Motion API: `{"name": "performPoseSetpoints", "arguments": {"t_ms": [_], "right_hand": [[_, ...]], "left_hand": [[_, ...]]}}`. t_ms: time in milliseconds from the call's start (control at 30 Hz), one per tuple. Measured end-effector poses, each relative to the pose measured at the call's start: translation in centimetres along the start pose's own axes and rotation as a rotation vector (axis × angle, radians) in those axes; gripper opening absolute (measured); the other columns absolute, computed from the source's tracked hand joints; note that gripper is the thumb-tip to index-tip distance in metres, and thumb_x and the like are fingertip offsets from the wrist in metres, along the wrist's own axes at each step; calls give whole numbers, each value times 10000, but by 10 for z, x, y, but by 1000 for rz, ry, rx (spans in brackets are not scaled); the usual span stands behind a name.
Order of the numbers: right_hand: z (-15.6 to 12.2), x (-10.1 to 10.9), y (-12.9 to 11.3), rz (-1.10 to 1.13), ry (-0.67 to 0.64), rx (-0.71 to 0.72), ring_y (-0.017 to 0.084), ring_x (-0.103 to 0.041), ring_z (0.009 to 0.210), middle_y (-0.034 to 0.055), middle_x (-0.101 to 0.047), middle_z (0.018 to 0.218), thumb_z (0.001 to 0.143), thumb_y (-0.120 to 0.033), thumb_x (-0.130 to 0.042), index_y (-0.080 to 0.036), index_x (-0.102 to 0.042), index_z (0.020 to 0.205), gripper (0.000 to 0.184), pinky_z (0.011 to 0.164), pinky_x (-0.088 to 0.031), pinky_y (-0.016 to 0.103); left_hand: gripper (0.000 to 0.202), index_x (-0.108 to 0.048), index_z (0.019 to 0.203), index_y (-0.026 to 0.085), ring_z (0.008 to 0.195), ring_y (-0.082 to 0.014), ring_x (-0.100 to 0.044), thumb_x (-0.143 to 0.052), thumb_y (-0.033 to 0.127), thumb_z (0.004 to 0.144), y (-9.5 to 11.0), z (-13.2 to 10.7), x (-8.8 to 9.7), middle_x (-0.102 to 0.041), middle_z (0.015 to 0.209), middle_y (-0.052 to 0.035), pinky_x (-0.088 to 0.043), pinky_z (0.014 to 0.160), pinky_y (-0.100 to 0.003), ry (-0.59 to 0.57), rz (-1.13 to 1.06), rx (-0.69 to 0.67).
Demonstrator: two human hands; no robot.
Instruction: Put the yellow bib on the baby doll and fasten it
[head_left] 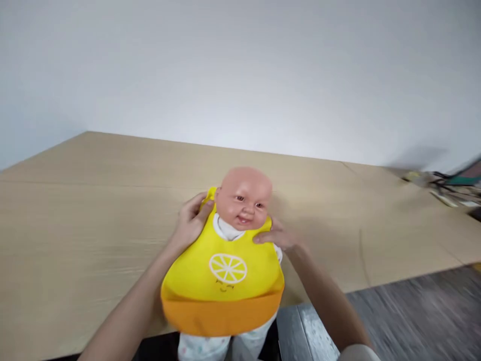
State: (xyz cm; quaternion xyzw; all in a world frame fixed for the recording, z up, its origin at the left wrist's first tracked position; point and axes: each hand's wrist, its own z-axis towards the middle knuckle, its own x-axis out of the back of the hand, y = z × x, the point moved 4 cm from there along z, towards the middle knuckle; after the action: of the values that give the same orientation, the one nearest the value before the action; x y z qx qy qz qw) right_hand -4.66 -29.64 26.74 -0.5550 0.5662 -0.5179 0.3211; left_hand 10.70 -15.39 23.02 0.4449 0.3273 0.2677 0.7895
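A baby doll [245,193] in white patterned clothes sits upright at the near edge of the table, facing me. Over its chest lies a yellow bib [195,265] with a white citrus slice print and an orange pocket along the bottom. My left hand [193,218] pinches the bib's strap beside the doll's head, thumb in front. On the other side, my right hand [276,235] grips the bib's upper edge at the doll's shoulder, its thumb on the front. The fingers behind the doll's neck are hidden.
The wide tan table [93,225] runs back to a pale wall [240,75]. Cables and small items [443,188] lie at its far right, beside a dark green-edged object [466,175]. Grey floor [421,311] shows past the table's right edge.
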Motion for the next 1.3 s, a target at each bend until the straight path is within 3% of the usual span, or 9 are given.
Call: {"name": "performPoseSetpoints", "arguments": {"t_ms": [167,300,500,667,800,900,1300], "right_hand": [[34,11,-7,-21,-10,-29,178,-601,786,48,-581,1035,552,-182,-720,-209,-505,1072,563,702,-516,292],[63,16,-9,-135,-121,1,170,-586,873,39,-539,1120,610,-192,-697,-248,-470,1161,599,742,-510,274],[92,31,4,-233,-79,10,160,-577,892,18,-531,1135,593,-221,-713,-289,-435,1202,673,702,-506,230],[107,36,13,-226,-167,-21,172,-581,867,56,-538,1116,625,-233,-687,-236,-410,1237,671,725,-501,264],[121,38,11,-221,-225,14,186,-560,931,78,-519,1138,624,-222,-686,-196,-391,1222,668,774,-491,289],[132,41,12,-251,-201,32,179,-555,940,69,-524,1128,619,-214,-684,-200,-395,1202,652,779,-487,280],[147,53,19,-380,-115,91,201,-513,990,75,-503,1134,599,-240,-695,-165,-355,1201,695,793,-473,291]], "left_hand": [[426,-563,1097,137,902,-206,-579,-522,396,762,-25,22,6,-631,1020,-71,-473,723,-246,-5,-45,-28],[412,-561,1105,121,1010,-224,-535,-501,353,770,-43,38,16,-595,1108,-81,-450,815,-274,-31,-29,-39],[381,-570,1094,114,1055,-219,-512,-488,295,770,-68,51,23,-565,1159,-89,-414,882,-297,-52,-43,-73],[393,-566,1101,120,1031,-216,-529,-485,295,759,-88,60,23,-569,1155,-86,-434,857,-298,-62,-50,-12],[375,-587,1059,117,969,-217,-561,-497,293,741,-99,68,25,-642,1005,-84,-451,829,-307,-56,-56,23],[381,-597,1044,112,936,-223,-575,-500,311,734,-106,74,27,-667,909,-82,-461,808,-312,-27,-37,55],[453,-565,1104,149,731,-189,-615,-552,324,687,-128,80,23,-667,905,-56,-495,626,-261,14,-120,237]]}}
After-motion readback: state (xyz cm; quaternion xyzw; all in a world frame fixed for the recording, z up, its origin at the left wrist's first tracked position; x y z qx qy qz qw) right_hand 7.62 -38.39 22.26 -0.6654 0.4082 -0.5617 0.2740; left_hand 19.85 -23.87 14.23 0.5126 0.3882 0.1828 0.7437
